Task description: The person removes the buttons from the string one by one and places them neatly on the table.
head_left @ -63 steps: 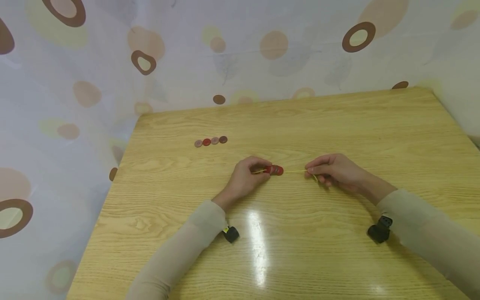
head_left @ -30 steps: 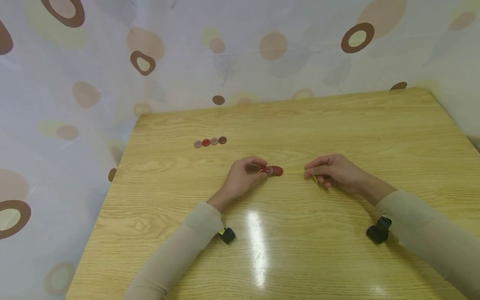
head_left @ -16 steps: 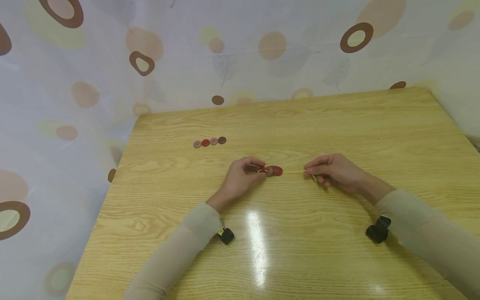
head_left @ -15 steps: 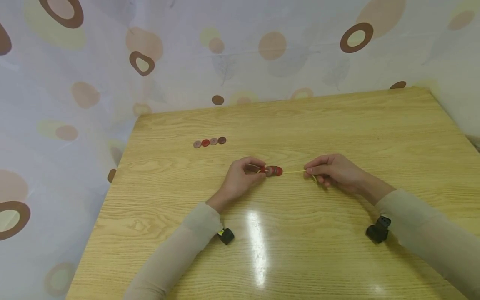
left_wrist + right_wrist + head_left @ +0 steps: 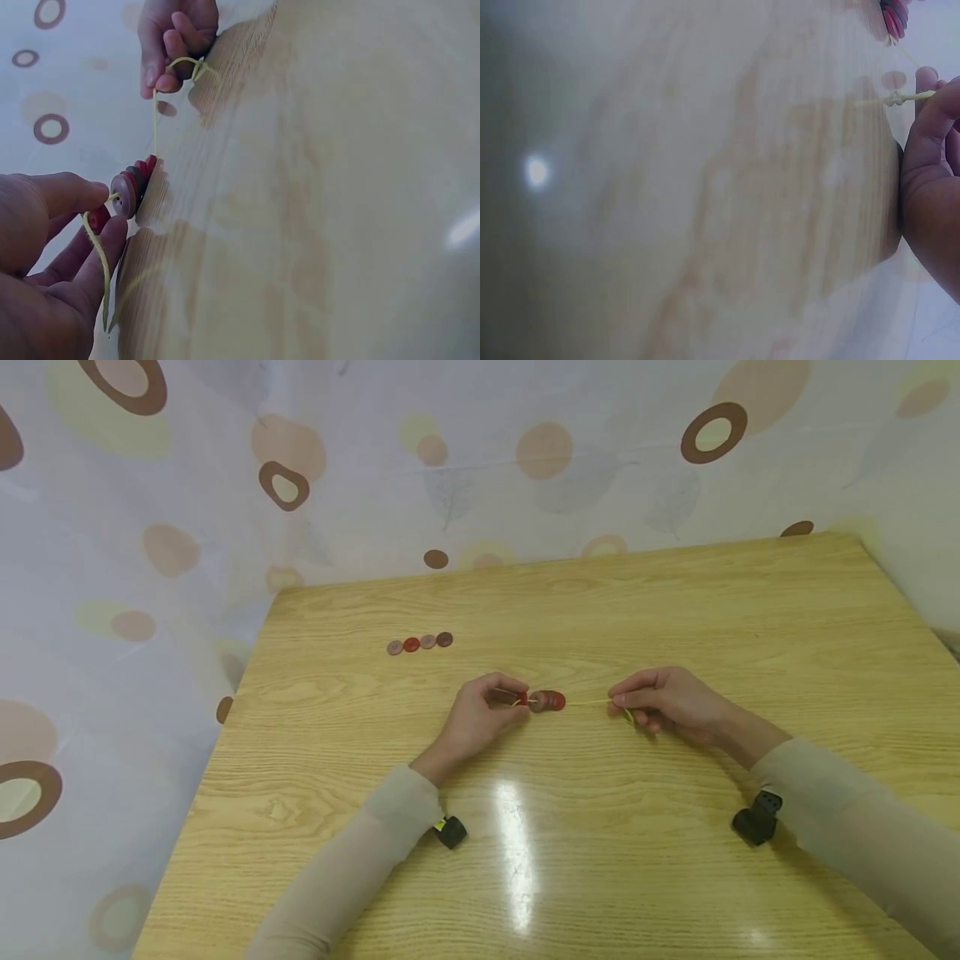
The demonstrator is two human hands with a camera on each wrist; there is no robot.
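Both hands busy, pinch grips, fingers narrow. Left hand point(image 5: 482, 720) holds a red button point(image 5: 97, 219) between thumb and fingertips; yellow cord point(image 5: 588, 702) at the same spot, free end looping out and drooping below the fingers. Can't tell from here if the cord goes through that button. Right hand point(image 5: 678, 706) pinches the cord's other side between thumb and forefinger, short tail hanging under it with a knot point(image 5: 895, 99) in it.

Cord is straight between right hand and the stack point(image 5: 551, 701): several buttons threaded face to face, reds and browns, overlapping and tilted. Stack sits between the hands, just beside the left one, apart from the right. Exact count hidden by overlap; can't tell if it touches the worktop point(image 5: 630, 860).

Further back and to the left, a row point(image 5: 412, 645) of four buttons lies flat: pinkish brown, red, pinkish brown, dark brown. Pale sleeves point(image 5: 847, 810) on both arms, small black camera point(image 5: 755, 825) at each wrist. Behind the wood-grain worktop, a pale sheet point(image 5: 360, 518) with brown and peach ovals.
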